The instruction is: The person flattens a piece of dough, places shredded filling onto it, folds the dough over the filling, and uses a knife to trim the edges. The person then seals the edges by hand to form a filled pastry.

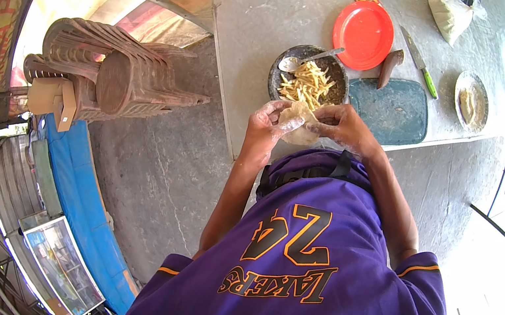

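Between my two floury hands is a thin pale sheet of dough (299, 136), held up just in front of my waist at the table's near edge. My left hand (270, 120) grips its left side, with white flour on the fingers. Pinching the opposite side is my right hand (340, 125). Just beyond them sits a dark stone bowl (343, 82) full of pale yellow strips (311, 84) that look like cut potato. A metal spoon (324, 55) rests in it, its bowl end on the left and its handle over the rim.
On the grey table (256, 18) lie a red plate (363, 36), a brown pestle-like piece (388, 70), a teal board (401, 109), a green-handled knife (419, 62), a plate with dough (472, 102) and a bag of white powder (450, 18). Stacked brown chairs (113, 71) stand to the left.
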Tool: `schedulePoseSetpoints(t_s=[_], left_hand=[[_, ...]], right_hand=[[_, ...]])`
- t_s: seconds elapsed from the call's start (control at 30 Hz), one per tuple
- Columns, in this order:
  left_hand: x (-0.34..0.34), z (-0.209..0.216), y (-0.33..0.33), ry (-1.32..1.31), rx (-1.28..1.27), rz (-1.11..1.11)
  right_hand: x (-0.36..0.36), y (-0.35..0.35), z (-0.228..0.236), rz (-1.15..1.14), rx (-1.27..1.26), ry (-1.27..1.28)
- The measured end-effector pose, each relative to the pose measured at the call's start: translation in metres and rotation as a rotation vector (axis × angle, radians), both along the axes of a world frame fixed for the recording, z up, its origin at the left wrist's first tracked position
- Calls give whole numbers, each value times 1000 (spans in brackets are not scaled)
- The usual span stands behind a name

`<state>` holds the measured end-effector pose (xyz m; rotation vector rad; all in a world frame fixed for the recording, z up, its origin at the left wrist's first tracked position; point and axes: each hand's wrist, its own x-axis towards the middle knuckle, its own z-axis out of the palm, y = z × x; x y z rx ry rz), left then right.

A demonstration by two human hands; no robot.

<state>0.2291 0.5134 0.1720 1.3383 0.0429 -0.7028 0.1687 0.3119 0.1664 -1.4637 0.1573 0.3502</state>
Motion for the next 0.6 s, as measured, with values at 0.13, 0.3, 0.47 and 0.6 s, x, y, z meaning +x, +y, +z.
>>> schedulePoseSetpoints(t_s=[0.13,0.3,0.47,0.6], left_hand=[[0,1,0,-40,52,-3],[0,5,-1,-76,-7,-66],[0,10,-4,-13,2,-122],[2,5,0,2,-10,-133]], right_hand=[[1,4,5,68,-100,-182],[3,1,12,31,-186,7],[3,0,8,34,-243,11],[0,1,0,52,107,18]])
